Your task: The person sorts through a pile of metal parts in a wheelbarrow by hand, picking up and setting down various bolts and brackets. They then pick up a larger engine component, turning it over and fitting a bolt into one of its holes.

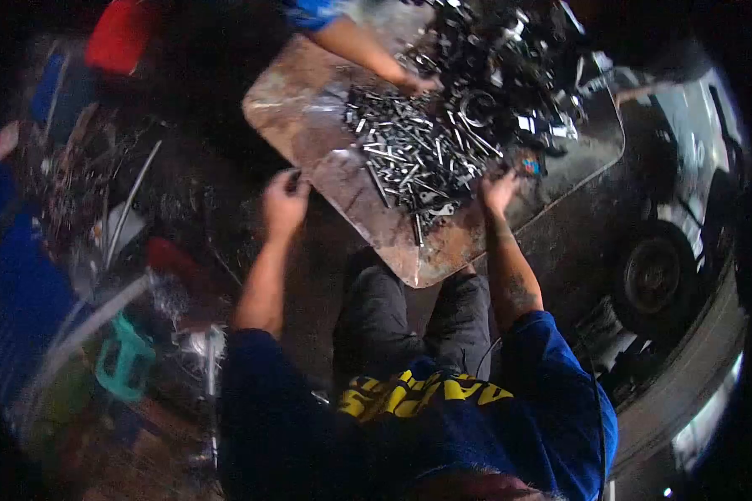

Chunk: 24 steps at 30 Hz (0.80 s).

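Note:
A metal sheet in front of me carries a heap of small metal bolts and rods. Off the sheet's left edge, my left hand is closed, its fingers curled round something small and dark that I cannot make out. My right hand reaches over the right side of the heap, fingers apart, close to the loose pieces. Beyond its fingertips lies a small orange and blue item, blurred. Larger dark and shiny metal parts are piled at the back of the sheet.
Another person's hand reaches into the heap from the top. A vehicle wheel stands to the right. At left are a teal plastic item, a red object, a long thin rod and mixed scrap.

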Tool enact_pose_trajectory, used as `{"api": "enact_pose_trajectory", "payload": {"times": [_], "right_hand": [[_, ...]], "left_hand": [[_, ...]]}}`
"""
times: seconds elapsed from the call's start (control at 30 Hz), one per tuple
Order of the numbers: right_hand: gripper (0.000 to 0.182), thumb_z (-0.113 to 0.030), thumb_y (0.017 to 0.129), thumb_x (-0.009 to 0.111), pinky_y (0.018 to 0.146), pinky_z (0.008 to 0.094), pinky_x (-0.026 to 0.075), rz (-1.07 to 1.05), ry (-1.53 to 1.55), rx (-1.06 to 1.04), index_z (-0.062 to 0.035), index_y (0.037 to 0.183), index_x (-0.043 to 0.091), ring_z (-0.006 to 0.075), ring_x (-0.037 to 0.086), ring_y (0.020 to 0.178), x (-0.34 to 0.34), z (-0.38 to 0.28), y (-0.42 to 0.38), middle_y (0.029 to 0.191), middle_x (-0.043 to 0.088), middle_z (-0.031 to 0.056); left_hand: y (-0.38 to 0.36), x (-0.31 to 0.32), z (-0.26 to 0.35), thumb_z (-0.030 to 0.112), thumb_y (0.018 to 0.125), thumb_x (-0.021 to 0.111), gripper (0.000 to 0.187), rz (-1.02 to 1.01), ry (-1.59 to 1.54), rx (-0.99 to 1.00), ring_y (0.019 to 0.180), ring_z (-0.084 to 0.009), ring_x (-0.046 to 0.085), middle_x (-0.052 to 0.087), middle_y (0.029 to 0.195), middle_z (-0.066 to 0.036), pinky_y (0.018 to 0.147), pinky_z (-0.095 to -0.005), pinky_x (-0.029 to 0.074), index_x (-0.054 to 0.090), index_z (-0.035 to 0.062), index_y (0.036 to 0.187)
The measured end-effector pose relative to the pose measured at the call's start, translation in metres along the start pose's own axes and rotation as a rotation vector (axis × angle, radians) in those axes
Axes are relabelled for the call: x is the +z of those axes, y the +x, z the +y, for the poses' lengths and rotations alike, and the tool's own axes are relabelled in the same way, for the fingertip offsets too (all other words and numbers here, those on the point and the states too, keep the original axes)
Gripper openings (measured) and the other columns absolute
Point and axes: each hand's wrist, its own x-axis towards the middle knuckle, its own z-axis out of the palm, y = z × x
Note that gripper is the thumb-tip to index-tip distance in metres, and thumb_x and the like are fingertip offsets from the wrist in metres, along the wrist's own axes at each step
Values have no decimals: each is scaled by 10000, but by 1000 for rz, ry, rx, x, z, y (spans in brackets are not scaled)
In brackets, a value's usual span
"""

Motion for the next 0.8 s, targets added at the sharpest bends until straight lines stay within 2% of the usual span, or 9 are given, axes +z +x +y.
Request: {"api": "enact_pose_trajectory", "payload": {"times": [0.1,0.17,0.23,0.5,0.6,0.7,0.73,0.77,0.8], "right_hand": [[738,-204,627,641,907,426,294,-176,53,-84,53,1191,239,438,304,1072,0,-15,-7,1170,272,320],[693,-187,593,670,883,417,319,-15,-87,-403,52,1138,314,415,351,1034,21,7,-19,1091,339,286],[735,-309,618,650,888,422,314,-394,-139,-272,34,1171,308,392,343,1062,2,5,-19,1162,315,262],[799,-400,616,637,889,475,297,-554,-189,-176,-15,1218,279,354,330,1094,-3,16,-17,1195,301,216],[792,-373,606,656,890,474,295,-492,-197,-192,-22,1211,285,347,335,1094,3,19,-24,1169,321,202],[803,-344,561,687,849,459,330,-309,-253,-230,-29,1195,308,326,393,1034,24,25,-24,1106,372,180],[792,-331,555,684,828,449,344,-379,-219,-187,-35,1191,315,316,414,1004,19,21,-22,1084,390,171],[782,-318,550,682,808,440,357,-456,-184,-143,-40,1187,323,306,434,975,16,18,-23,1062,408,161],[799,-298,537,683,786,430,372,-320,-212,-168,-3,1183,315,291,449,956,26,18,-29,1016,436,145]], "left_hand": [[14,86,36,184,694,551,240,-159,83,225,851,-334,523,564,862,-188,763,-383,402,574,15,863],[20,126,50,145,675,536,249,-216,284,154,876,-344,505,548,902,-194,780,-391,396,564,4,879],[36,158,32,131,662,535,304,-183,329,373,915,-347,486,514,976,-199,803,-384,391,542,4,938],[21,190,50,368,647,631,565,-593,876,267,1152,-354,261,359,1221,-147,891,-540,252,451,150,1137],[15,196,65,389,644,626,563,-679,920,197,1135,-353,293,387,1202,-142,888,-550,244,463,147,1126],[33,191,60,337,635,593,413,-784,707,169,895,-300,533,563,943,-175,801,-410,400,584,52,934],[50,194,41,343,631,591,379,-866,738,228,800,-302,568,575,886,-192,737,-362,436,610,34,849],[57,179,65,342,628,595,351,-966,610,-12,811,-312,562,574,885,-195,748,-368,429,624,27,780],[65,175,60,317,637,590,351,-873,631,33,825,-312,557,573,890,-192,756,-370,426,612,24,828]]}}
